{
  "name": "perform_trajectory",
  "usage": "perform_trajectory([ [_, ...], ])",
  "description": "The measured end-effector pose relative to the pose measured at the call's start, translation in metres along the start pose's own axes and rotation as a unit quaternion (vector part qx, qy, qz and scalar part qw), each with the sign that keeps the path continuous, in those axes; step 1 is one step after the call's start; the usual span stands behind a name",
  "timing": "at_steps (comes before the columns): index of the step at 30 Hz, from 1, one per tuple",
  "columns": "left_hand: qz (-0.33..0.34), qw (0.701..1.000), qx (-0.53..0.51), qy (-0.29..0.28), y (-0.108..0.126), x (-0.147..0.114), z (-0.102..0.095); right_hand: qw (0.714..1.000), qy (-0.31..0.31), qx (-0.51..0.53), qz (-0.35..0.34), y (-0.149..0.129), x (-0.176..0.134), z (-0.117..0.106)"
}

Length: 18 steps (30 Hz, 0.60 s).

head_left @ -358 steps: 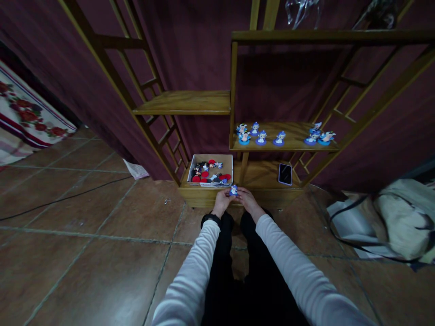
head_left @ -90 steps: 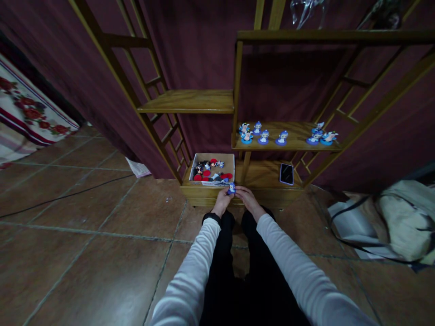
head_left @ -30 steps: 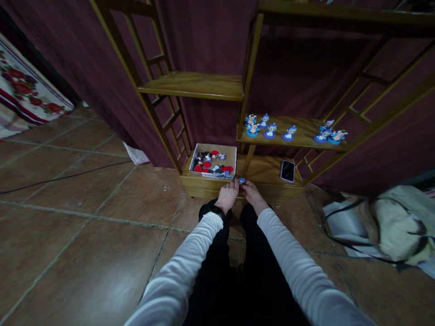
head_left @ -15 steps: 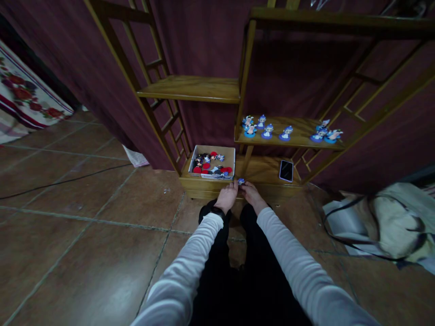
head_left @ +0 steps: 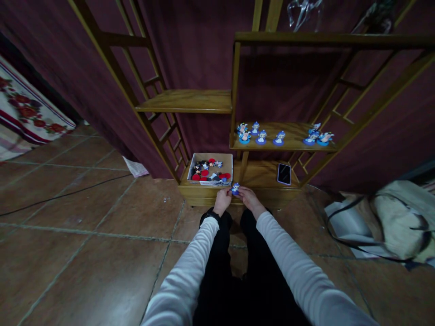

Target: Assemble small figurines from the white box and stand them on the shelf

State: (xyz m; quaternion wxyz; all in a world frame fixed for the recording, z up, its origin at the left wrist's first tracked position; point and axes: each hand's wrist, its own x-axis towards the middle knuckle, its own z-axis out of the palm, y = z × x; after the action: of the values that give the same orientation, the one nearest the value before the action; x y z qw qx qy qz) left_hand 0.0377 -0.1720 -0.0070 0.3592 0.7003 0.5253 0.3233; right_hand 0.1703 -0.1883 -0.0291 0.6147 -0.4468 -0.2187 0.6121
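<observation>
A small purple-and-white figurine (head_left: 235, 189) is held upright between my two hands, just in front of the low shelf's edge. My left hand (head_left: 222, 200) pinches it from the left side. From the right, the fingers of my right hand (head_left: 248, 198) close on it too. Behind my left hand, an open cardboard box (head_left: 229, 161) holds several more figurines, some with red round bases. On the middle shelf (head_left: 297, 143) stand several figurines with blue or purple bases, grouped at its left and right ends.
A phone (head_left: 284, 174) lies on the low shelf at the right. A higher shelf (head_left: 190, 102) juts out at the left. Bags (head_left: 394, 219) sit on the tiled floor at the right, and a black cable (head_left: 68, 194) runs across the floor at the left.
The figurine has come up and slightly left in my hands, and now shows more fully between them. My view has tilted a little, so the shelves sit lower in it.
</observation>
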Motion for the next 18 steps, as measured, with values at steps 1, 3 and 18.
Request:
perform_trajectory([
  [1,-0.022,0.999,-0.040,0.005,-0.003,0.002,0.001,1.000,-0.005,-0.001,0.001,0.000,0.000,0.000],
  [3,-0.062,0.991,-0.117,0.008,-0.007,0.005,0.004,1.000,-0.015,-0.004,0.006,0.000,-0.001,0.000],
  [18,-0.176,0.907,-0.383,0.018,-0.010,0.007,0.000,1.000,-0.015,-0.004,0.016,0.005,0.002,-0.002],
])
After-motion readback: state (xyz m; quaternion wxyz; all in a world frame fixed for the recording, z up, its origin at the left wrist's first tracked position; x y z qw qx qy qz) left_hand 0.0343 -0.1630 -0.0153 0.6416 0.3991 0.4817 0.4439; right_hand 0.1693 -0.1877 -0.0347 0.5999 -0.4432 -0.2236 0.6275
